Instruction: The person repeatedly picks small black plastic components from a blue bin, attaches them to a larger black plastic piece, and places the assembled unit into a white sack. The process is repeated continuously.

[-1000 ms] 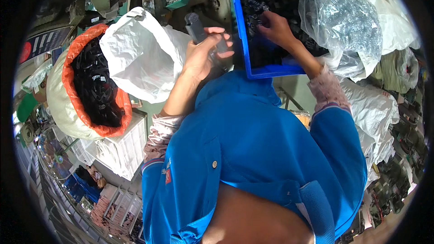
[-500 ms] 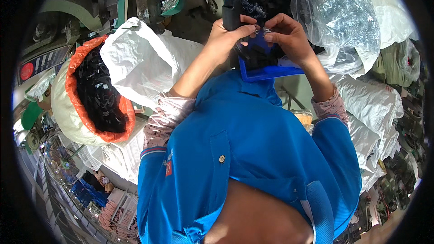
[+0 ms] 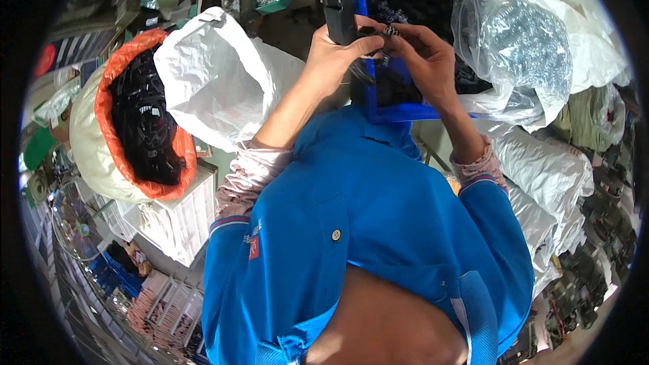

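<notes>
My left hand (image 3: 336, 54) grips a black plastic part (image 3: 340, 15) that sticks up above my fingers. My right hand (image 3: 427, 61) pinches a small coiled metal spring (image 3: 391, 30) against that part. Both hands meet over the near left corner of a blue bin (image 3: 395, 113) filled with small black pieces. My blue jacket fills the lower middle of the view.
A sack with an orange liner (image 3: 143, 122) full of black parts stands at the left, an open white bag (image 3: 216, 81) beside it. A clear bag of metal springs (image 3: 524, 44) lies right of the bin. White crates (image 3: 177, 224) sit lower left, more white bags (image 3: 547, 176) at the right.
One second ago my right hand reached into the bin while the left held the black part. Since then both hands have come together, and the right now holds a spring against the part.
</notes>
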Demonstrator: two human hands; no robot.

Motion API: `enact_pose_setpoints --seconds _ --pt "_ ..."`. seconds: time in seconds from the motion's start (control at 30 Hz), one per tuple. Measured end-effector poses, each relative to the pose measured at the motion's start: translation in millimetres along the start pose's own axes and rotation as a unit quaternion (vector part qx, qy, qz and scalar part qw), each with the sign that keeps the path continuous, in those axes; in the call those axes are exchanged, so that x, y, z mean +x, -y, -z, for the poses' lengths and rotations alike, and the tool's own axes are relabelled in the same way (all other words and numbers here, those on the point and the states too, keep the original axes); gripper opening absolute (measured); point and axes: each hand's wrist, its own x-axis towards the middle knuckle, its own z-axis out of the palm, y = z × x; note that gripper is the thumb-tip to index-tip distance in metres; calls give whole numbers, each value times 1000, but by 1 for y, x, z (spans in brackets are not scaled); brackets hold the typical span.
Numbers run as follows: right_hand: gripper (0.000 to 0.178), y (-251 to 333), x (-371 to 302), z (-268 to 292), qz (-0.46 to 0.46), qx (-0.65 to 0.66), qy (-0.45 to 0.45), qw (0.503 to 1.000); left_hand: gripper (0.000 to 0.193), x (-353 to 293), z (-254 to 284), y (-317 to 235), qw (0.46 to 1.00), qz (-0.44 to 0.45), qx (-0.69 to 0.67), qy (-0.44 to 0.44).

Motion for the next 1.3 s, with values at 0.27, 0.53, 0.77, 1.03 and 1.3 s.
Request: enact_pose_setpoints --seconds 0.27,0.53,0.77,1.03,1.3 --pt "21 47 43 -19 82 -135 201 967 37 -34 41 -12 990 -51 123 -41" --pt "22 66 68 -74 384 -308 358 793 32 -63 60 -32 967 -65 208 -134" --pt "32 64 88 -105 270 -291 429 812 35 -73 67 -25 953 -156 124 -229" --pt "31 7 27 -112 -165 122 226 952 22 -67 75 -15 947 -216 -1 -237" --pt "27 -4 37 -98 -117 166 169 965 10 -61 87 -19 949 -169 153 -220"
